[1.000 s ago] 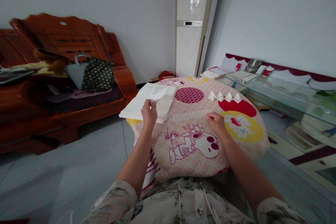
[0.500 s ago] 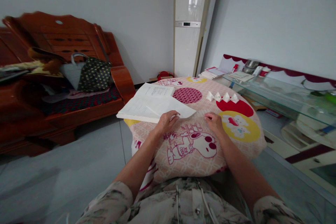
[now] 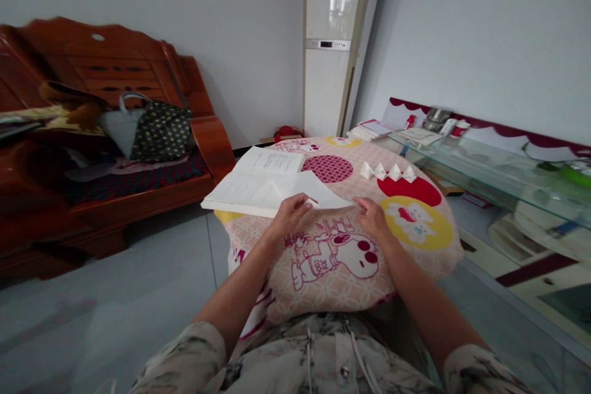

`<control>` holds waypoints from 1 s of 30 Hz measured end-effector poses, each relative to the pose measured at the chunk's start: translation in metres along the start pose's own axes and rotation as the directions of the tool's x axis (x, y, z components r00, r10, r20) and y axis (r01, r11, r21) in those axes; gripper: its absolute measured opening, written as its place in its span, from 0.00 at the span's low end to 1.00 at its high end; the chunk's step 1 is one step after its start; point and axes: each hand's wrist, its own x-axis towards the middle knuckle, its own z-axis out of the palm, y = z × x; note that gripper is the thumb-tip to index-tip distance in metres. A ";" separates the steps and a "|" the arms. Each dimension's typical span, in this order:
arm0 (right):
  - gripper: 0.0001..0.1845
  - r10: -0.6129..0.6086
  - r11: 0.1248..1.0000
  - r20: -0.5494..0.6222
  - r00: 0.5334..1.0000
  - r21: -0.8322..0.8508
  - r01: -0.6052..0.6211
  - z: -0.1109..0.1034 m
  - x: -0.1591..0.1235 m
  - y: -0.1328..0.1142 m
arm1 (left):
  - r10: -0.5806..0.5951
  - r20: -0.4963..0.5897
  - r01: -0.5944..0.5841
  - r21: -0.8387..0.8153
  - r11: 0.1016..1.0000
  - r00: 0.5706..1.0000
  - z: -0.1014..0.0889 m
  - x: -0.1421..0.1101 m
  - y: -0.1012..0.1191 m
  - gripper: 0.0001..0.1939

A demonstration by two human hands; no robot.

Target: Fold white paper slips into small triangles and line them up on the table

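An open book (image 3: 240, 194) lies on the left side of the cloth-covered round table (image 3: 295, 295). Across its right page and out past its edge stretches a loose white sheet of paper (image 3: 325, 192). My left hand (image 3: 290, 214) is closed on the near edge of this sheet, fingers curled over it. At the sheet's right corner, the thumb and forefinger of my right hand (image 3: 370, 217) come together on the paper. Farther back on the right, several small white folded paper shapes (image 3: 394, 172) stand in a row.
A stack of papers or booklets (image 3: 369, 130) sits at the table's far edge. To the right runs a glass-topped cabinet (image 3: 480, 154) with a metal pot (image 3: 437, 117) and a cup (image 3: 460, 128). A wooden bench (image 3: 115, 68) with bags stands left; a tall white air conditioner (image 3: 327, 74) is behind.
The sheet's right corner has shifted right, and my right hand has moved from beside it to touch it. My left hand stays on the near edge. The view has turned slightly.
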 end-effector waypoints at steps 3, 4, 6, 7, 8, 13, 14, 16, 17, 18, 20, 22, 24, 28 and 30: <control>0.32 -0.072 0.997 -0.003 0.997 0.006 0.072 0.001 -0.001 -0.004 | -0.027 0.040 0.030 -0.095 0.995 0.999 -0.001 0.000 -0.002 0.22; 0.32 -0.086 0.996 0.001 0.996 0.013 0.086 0.001 -0.001 -0.005 | -0.036 0.056 0.042 -0.121 0.992 0.998 -0.001 0.000 -0.002 0.22; 0.30 -0.095 0.995 0.011 0.995 0.034 0.094 0.001 -0.001 -0.005 | -0.056 0.089 0.071 -0.173 0.982 0.994 -0.002 -0.001 0.001 0.22; 0.29 -0.091 0.995 0.014 0.996 0.048 0.090 0.002 -0.001 -0.005 | -0.068 0.103 0.088 -0.204 0.975 0.992 -0.002 -0.001 0.002 0.22; 0.28 -0.084 0.995 0.012 0.996 0.063 0.083 0.002 -0.001 -0.004 | -0.079 0.115 0.104 -0.236 0.966 0.990 -0.003 -0.001 0.003 0.21; 0.19 -0.072 0.987 0.003 0.997 0.145 0.071 0.000 0.000 -0.003 | -0.102 0.139 0.148 -0.383 0.912 0.985 -0.003 -0.004 0.007 0.18; 0.16 -0.076 0.984 0.014 0.997 0.165 0.073 -0.001 0.000 -0.004 | -0.105 0.144 0.155 -0.407 0.900 0.984 -0.003 -0.004 0.006 0.18; 0.11 -0.072 0.974 0.040 0.997 0.217 0.062 -0.004 0.000 -0.008 | -0.117 0.144 0.169 -0.438 0.883 0.983 -0.003 -0.004 0.005 0.17; 0.09 -0.060 0.968 0.050 0.997 0.247 0.045 -0.005 0.000 -0.010 | -0.125 0.139 0.175 -0.441 0.880 0.982 -0.003 -0.004 0.004 0.17; 0.07 -0.037 0.961 0.054 0.998 0.277 0.021 -0.007 0.000 -0.013 | -0.135 0.132 0.180 -0.439 0.880 0.982 -0.003 -0.004 0.004 0.17; 0.06 0.027 0.941 0.044 0.999 0.337 -0.040 -0.009 0.000 -0.018 | -0.154 0.122 0.192 -0.428 0.883 0.980 -0.004 -0.004 0.003 0.18; 0.05 0.095 0.914 0.032 0.995 0.393 -0.100 -0.012 0.000 -0.023 | -0.165 0.139 0.209 -0.418 0.884 0.976 -0.004 -0.004 0.002 0.18; 0.06 0.163 0.887 0.024 0.986 0.435 -0.157 -0.013 0.000 -0.026 | -0.175 0.164 0.227 -0.387 0.894 0.971 -0.003 -0.004 0.001 0.19; 0.07 0.267 0.865 0.013 0.964 0.439 -0.245 -0.016 -0.001 -0.027 | -0.166 0.179 0.210 -0.267 0.941 0.970 -0.001 -0.004 -0.006 0.21; 0.08 0.276 0.864 0.009 0.961 0.436 -0.252 -0.017 -0.001 -0.027 | -0.162 0.184 0.193 -0.167 0.967 0.969 0.000 -0.003 -0.011 0.19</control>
